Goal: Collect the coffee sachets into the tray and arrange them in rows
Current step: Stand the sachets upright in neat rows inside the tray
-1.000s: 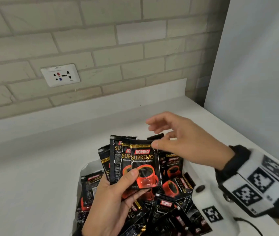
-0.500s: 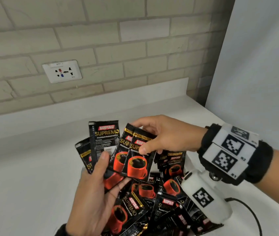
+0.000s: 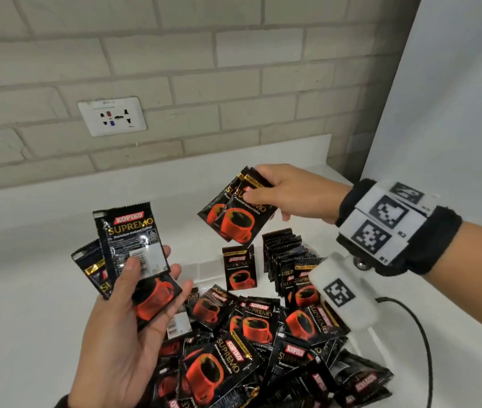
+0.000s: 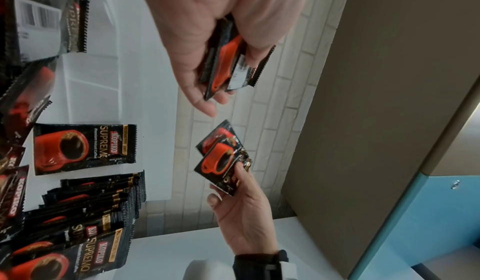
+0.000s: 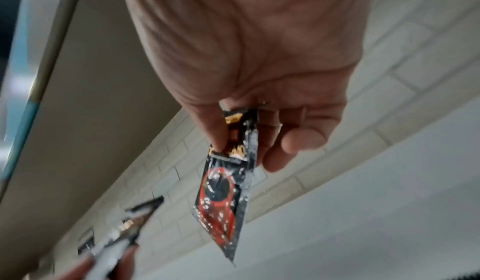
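Note:
My left hand (image 3: 153, 270) holds a small fan of black-and-red coffee sachets (image 3: 129, 240) upright, thumb across the front one. To its right and higher, my right hand (image 3: 256, 185) pinches two overlapping sachets (image 3: 234, 220) by their top edge; the right wrist view shows those pinched sachets (image 5: 226, 192) hanging down. Below both hands, a loose heap of sachets (image 3: 251, 328) fills the white tray (image 3: 203, 267). At the tray's far right stands a row of sachets (image 3: 284, 254) on edge, with a single sachet (image 3: 238, 270) beside it, also visible as single sachet (image 4: 85, 149).
The tray sits on a white counter (image 3: 28, 290) against a brick wall with a wall socket (image 3: 112, 116). A pale panel (image 3: 454, 83) closes off the right side. A black cable (image 3: 420, 337) runs from my right wrist unit over the counter.
My right hand has drawn two sachets out of the left hand's fan and lifted them up and to the right. The left hand keeps the others and has shifted slightly left.

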The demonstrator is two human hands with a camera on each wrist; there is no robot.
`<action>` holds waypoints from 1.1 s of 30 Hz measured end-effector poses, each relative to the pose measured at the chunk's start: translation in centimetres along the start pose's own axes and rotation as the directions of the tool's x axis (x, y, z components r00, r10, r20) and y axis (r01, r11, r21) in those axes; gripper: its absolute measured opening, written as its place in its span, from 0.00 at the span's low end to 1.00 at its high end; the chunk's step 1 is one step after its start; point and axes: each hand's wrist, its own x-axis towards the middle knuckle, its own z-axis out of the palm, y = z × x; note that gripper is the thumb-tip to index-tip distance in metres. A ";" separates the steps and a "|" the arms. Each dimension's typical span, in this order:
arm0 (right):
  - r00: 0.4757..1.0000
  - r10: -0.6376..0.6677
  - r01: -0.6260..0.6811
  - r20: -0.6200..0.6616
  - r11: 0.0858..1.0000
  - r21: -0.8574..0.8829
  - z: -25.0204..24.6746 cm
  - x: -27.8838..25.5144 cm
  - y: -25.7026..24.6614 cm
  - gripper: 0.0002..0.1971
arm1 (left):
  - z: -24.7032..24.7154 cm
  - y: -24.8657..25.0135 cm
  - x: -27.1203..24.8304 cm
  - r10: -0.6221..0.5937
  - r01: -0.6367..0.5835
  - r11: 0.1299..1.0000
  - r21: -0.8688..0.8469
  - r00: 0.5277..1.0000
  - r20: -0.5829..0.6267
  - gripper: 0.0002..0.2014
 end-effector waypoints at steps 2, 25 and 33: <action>1.000 -0.020 0.023 0.014 0.973 -0.229 0.2 0.7 -0.2 0.04 | -0.1 0.0 0.2 -0.005 0.006 1.000 0.004 1.000 -0.014 0.08; 0.940 0.052 0.289 0.337 0.406 -0.867 7.2 5.7 1.2 0.09 | -0.3 0.1 0.4 0.011 -0.010 0.998 0.060 1.000 -0.018 0.12; 0.928 0.042 0.333 0.370 0.355 -0.874 8.3 6.2 1.5 0.06 | -1.1 0.1 0.7 0.020 -0.021 0.996 0.087 1.000 0.015 0.12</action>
